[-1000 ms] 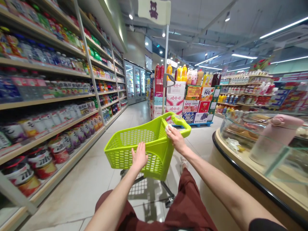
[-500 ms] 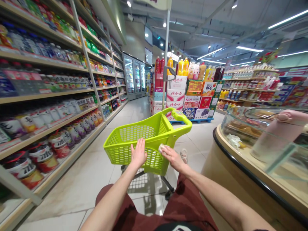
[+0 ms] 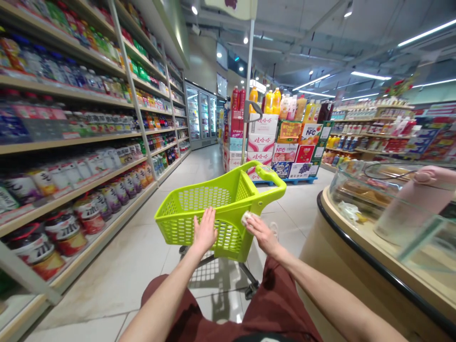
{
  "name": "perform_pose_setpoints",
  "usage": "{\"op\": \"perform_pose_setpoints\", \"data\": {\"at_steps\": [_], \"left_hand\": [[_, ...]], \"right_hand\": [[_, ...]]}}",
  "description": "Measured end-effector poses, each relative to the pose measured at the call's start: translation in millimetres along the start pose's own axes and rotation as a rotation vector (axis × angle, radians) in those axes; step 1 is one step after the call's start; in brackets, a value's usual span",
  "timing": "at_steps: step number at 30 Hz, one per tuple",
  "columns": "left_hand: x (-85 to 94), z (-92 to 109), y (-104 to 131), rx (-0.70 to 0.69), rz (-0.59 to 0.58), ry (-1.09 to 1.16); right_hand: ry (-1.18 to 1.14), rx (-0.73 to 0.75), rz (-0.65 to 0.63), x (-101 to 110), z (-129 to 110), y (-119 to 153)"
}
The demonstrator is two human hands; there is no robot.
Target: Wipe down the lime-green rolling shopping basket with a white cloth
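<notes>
A lime-green shopping cart (image 3: pixel 203 199) with a perforated basket stands in front of me, its handle toward the right. Against the near side of the basket my left hand (image 3: pixel 205 231) rests with its fingers stretched out, holding nothing. My right hand (image 3: pixel 262 234) presses a crumpled white cloth (image 3: pixel 246 217) to the cart's side panel below the handle. The fingertips of that hand cover part of the cloth.
Shelves of drinks (image 3: pixel 96 164) run along the left. Stacked juice cartons (image 3: pixel 263 137) stand behind the cart. A curved counter (image 3: pixel 329 213) with glass panels, a pink bottle (image 3: pixel 415 204) and a white plastic bag (image 3: pixel 349 210) is at the right.
My right hand and the white cloth have moved a little to the right and up along the cart's side panel. My left hand stays on the basket at nearly the same spot.
</notes>
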State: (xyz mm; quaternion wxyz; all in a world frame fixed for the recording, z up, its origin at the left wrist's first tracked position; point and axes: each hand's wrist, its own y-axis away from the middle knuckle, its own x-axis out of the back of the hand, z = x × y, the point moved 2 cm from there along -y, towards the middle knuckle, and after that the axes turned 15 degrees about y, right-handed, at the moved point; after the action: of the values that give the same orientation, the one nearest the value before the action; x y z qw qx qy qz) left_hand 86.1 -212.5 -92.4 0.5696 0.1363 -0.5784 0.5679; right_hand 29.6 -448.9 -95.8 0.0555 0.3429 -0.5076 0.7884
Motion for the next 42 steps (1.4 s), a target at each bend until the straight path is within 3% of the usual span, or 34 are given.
{"op": "perform_pose_setpoints", "data": {"at_steps": [4, 7, 9, 12, 15, 18, 21, 26, 29, 33, 36, 38, 42], "left_hand": [[-1.4, -6.3, 4.3, 0.052, 0.053, 0.002], [-1.3, -8.8, 6.9, 0.076, 0.065, 0.006], [0.1, -9.4, 7.1, 0.077, 0.049, 0.009], [3.4, -9.5, 5.8, 0.085, 0.015, 0.009], [6.4, -8.8, 4.2, 0.088, -0.006, 0.007], [8.1, -9.4, 4.0, 0.063, -0.016, 0.015], [8.8, -15.8, 7.0, 0.021, -0.009, 0.028], [9.8, -43.4, 19.0, 0.16, 0.046, 0.006], [10.5, -53.6, 24.2, 0.165, 0.007, -0.013], [12.3, -57.0, 27.3, 0.127, -0.008, -0.021], [9.9, -61.0, 33.0, 0.1, -0.02, -0.017], [5.6, -66.1, 39.4, 0.115, -0.038, -0.014], [-3.6, -77.6, 53.3, 0.185, -0.081, -0.003]], "right_hand": [[0.08, -0.24, 0.22, 42.7, 37.6, -38.0], [0.119, -0.282, 0.241, 50.3, 48.2, -53.1], [0.097, -0.214, 0.179, 36.1, 37.4, -54.0], [0.058, -0.116, 0.065, -2.0, 7.0, -46.2], [0.045, -0.036, -0.064, -41.4, -22.0, -29.5], [0.024, 0.026, -0.184, -64.5, -39.3, -8.4], [-0.044, 0.061, -0.205, -62.7, -43.9, -2.6], [-0.085, -0.022, -0.011, -45.3, -34.0, -45.5], [-0.064, -0.026, -0.01, -62.3, -38.6, -58.4], [-0.064, 0.097, -0.173, -100.3, -65.9, -33.8], [-0.083, 0.136, -0.231, -109.6, -82.6, -21.7], [-0.123, 0.155, -0.206, -104.4, -87.7, -32.2], [-0.161, 0.1, -0.104, -95.3, -87.8, -79.5]]}}
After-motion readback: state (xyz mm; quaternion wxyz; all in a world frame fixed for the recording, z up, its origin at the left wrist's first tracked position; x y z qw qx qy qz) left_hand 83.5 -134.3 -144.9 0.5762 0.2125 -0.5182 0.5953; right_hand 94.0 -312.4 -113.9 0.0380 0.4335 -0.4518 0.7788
